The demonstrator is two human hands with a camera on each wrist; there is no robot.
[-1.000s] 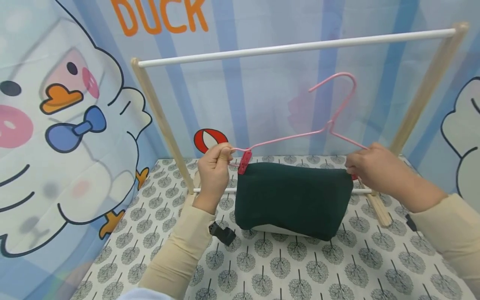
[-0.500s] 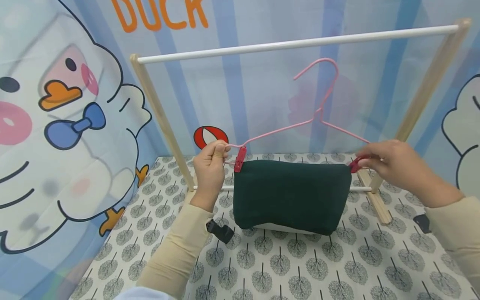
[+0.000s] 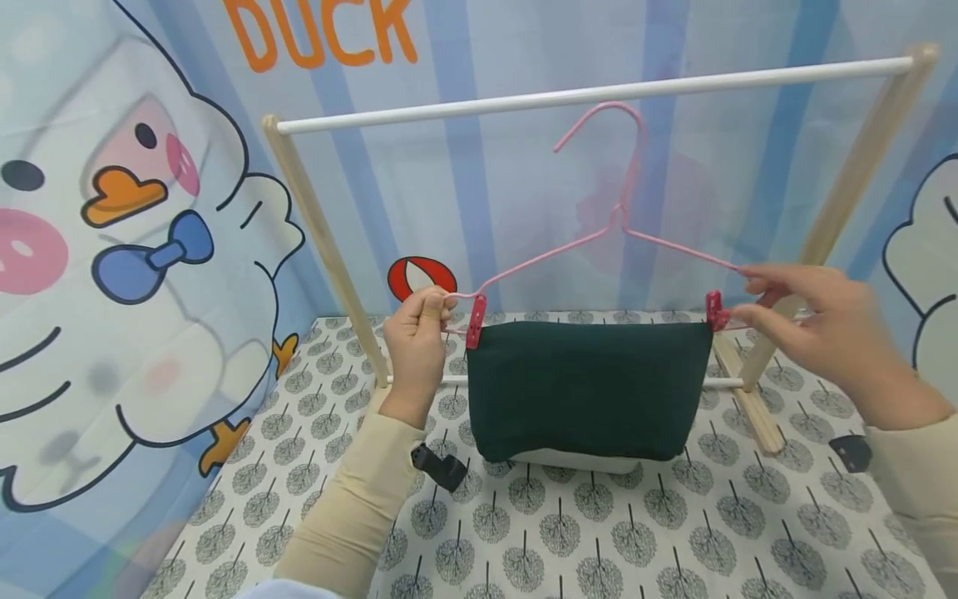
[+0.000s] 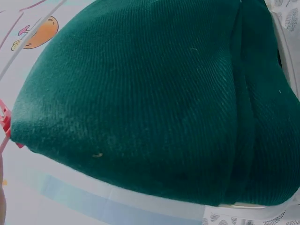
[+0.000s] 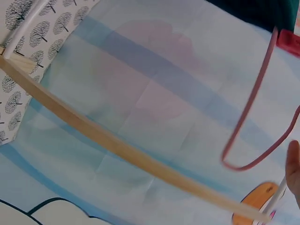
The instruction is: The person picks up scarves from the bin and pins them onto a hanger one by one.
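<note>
A pink wire hanger (image 3: 550,252) stands upright in front of the rack, its hook just below the top rail. Dark green ribbed cloth (image 3: 591,391) hangs from it, held by a left red clip (image 3: 476,322) and a right red clip (image 3: 714,311). A pale edge shows beneath the cloth. My left hand (image 3: 419,337) pinches the hanger's left end. At the other end, my right hand (image 3: 823,320) has its thumb and index finger spread apart, the index fingertip at the hanger's arm and the thumb beside the right clip. The cloth (image 4: 131,93) fills the left wrist view.
A clothes rack with a white top rail (image 3: 584,93) and wooden posts (image 3: 853,191) stands behind the hanger. The table's tree-print cover (image 3: 561,532) lies below. A cartoon duck backdrop (image 3: 172,66) rises behind and at the left.
The hanger has risen and its hook has shifted left towards the rail. My right hand gripped the right clip earlier; its fingers have now come off and moved right.
</note>
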